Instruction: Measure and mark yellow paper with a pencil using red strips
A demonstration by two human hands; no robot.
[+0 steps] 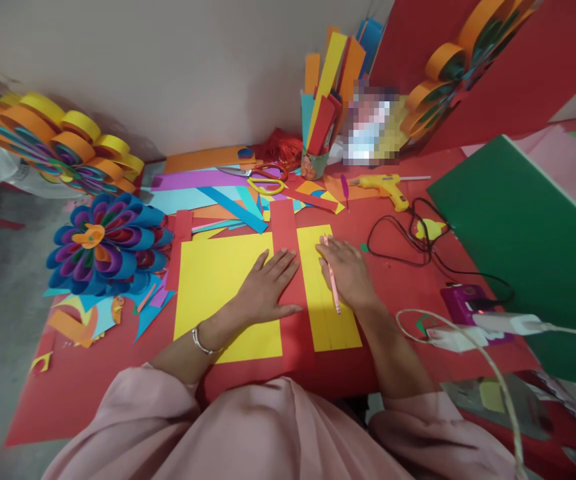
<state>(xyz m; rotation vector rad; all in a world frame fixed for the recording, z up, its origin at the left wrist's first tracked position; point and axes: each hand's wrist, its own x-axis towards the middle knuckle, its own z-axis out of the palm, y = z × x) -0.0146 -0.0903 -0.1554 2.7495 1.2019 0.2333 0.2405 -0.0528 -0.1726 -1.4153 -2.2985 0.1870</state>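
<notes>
A yellow sheet (218, 280) lies on the red table (93, 387), with a long red paper strip (284, 223) laid lengthwise over it. My left hand (271, 287) rests flat with fingers spread, across the yellow sheet and the red strip. To the right of the strip, my right hand (348, 267) holds a pink pencil (335, 287) over the yellow part, which bears faint lengthwise lines. The pencil's eraser end points toward me; its tip is near the far edge of the yellow paper.
Quilled paper flowers (93, 235) stand at left. Scissors (267, 185), paper scraps (233, 207) and a cup of paper strips (314, 165) lie behind. At right are a yellow glue gun (385, 188), black cable, purple power socket (463, 303) and green board (523, 260).
</notes>
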